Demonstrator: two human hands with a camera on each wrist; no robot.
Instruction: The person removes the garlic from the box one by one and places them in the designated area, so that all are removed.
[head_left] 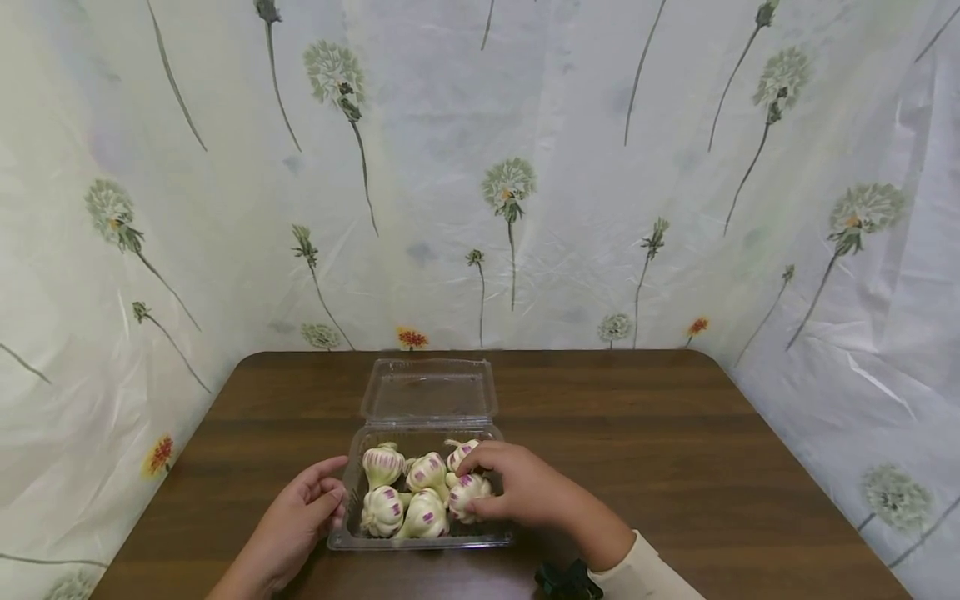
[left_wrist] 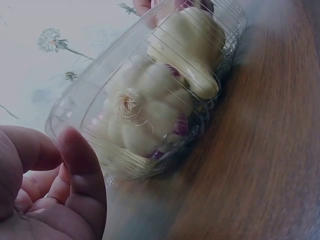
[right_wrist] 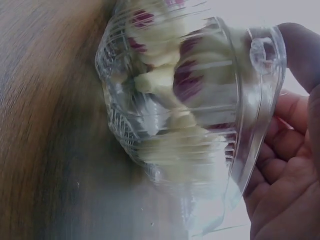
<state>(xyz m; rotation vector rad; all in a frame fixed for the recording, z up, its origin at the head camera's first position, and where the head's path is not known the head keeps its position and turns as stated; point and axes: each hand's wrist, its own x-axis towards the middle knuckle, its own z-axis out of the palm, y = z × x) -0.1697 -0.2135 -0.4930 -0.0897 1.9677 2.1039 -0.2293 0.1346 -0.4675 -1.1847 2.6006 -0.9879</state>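
Note:
A clear plastic clamshell container [head_left: 420, 543] sits on the table with several garlic bulbs [head_left: 384, 463] in it, white with purple streaks. My left hand [head_left: 303, 508] is at its left side, thumb and fingertips pinching the rim; in the left wrist view the thumb [left_wrist: 80, 165] lies right at the rim's corner. My right hand [head_left: 528, 492] reaches over the right side, thumb and fingers around the front right garlic bulb [head_left: 467, 493], partly hiding it. Through the container wall, the right wrist view shows blurred bulbs [right_wrist: 205, 80], with the right hand [right_wrist: 285, 150] beyond the rim.
The container's lid [head_left: 429, 390] stands folded back behind it. The brown wooden table [head_left: 637, 433] extends to both sides. A curtain [head_left: 570, 167] printed with dandelions surrounds the table's back and sides. A dark object [head_left: 568, 581] is by the right sleeve [head_left: 637, 571].

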